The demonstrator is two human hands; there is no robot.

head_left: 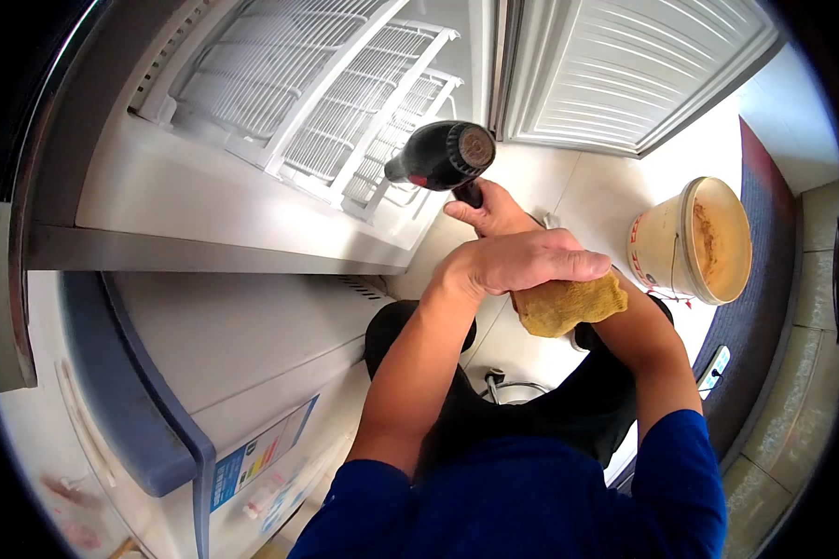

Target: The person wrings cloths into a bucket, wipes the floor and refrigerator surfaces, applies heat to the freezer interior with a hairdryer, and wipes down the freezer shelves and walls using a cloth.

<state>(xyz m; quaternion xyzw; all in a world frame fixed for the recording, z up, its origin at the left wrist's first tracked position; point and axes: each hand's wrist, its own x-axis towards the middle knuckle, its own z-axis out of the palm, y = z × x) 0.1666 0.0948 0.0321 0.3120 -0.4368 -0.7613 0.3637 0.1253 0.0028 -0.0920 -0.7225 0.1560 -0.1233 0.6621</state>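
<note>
A black hair dryer (449, 154) is gripped by its handle in my right hand (502, 212), its nozzle pointing left into the open freezer compartment (252, 200). Wire shelves (364, 102) with white front bars fill that compartment, and frost seems to whiten some of them. My left hand (536, 261) crosses over my right forearm, closed around a yellow cloth (570, 306) that hangs below its fingers. The cloth partly covers the right forearm.
The freezer door (643, 70) stands open at the top right. A yellowed bucket (667, 247) with a stained inside is on the tiled floor to the right. A chest-type appliance (242, 326) with a blue-grey edge stands at left. A power strip (714, 371) lies on the dark mat (746, 307).
</note>
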